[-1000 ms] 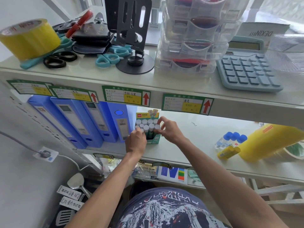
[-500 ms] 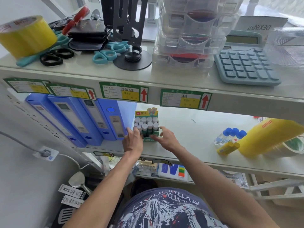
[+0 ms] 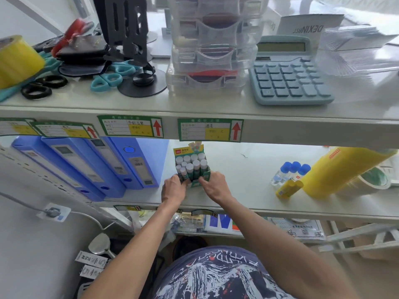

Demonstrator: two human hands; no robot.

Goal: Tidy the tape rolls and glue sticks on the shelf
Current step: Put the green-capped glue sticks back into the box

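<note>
A green display box full of upright white-capped glue sticks stands on the middle shelf, next to the blue binders. My left hand grips its left lower corner and my right hand its right lower corner. Further right on the same shelf lie a loose yellow glue stick, three blue-capped glue bottles, a stack of yellow tape rolls on its side and a clear tape roll. One yellow tape roll sits on the top shelf's left end.
Blue binders fill the middle shelf's left side. On the top shelf are scissors, a black stand, stacked clear boxes, a blue calculator and clear sleeves. The lower shelf holds papers.
Both hands have dropped from the tops of the glue sticks to the box's lower corners. The box stands a little further back on the shelf.
</note>
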